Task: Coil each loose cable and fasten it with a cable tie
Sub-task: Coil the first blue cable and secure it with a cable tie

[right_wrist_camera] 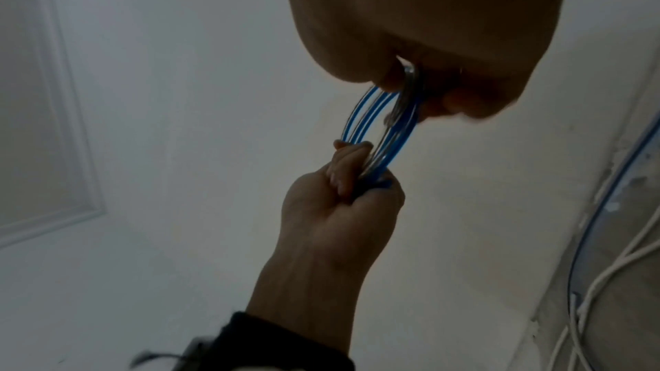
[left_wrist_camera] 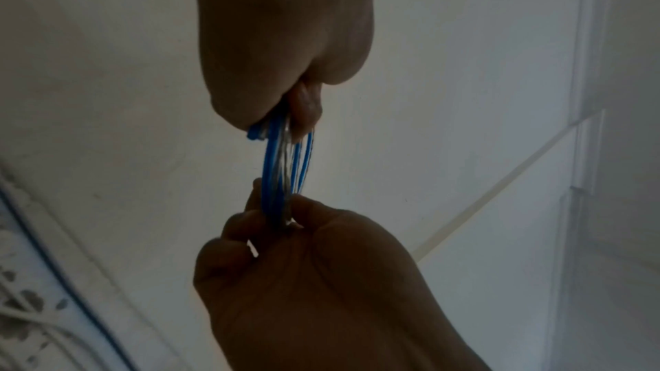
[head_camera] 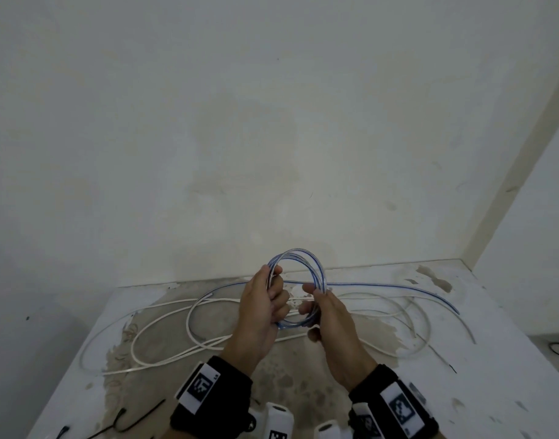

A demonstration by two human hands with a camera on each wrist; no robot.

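Surface: I am looking down on a white table whose paint is worn away to a bare, brownish patch in the middle and chipped along its far edge.
Room: A plain off-white wall rises straight behind the table, and a second wall meets it at a corner past the table's far right end. The wrist views show moulded panel trim on a pale wall.
Blue cable: My two hands hold the blue cable in a coil of several loops, raised above the middle of the table. Its free tail runs from the coil across the table toward the right edge.
Left hand: My left hand has its fingers curled round the left side of the coil, gripping the loops together.
Right hand: My right hand pinches the coil's right side between thumb and fingers.
White cables: Loose white cables sprawl in wide loops on the table under and to both sides of my hands.
Cable ties: Thin black cable ties lie at the table's near left edge, well apart from the coil; another black strip lies toward the right.
Wristbands: Black wristbands with square printed markers sit on both wrists.
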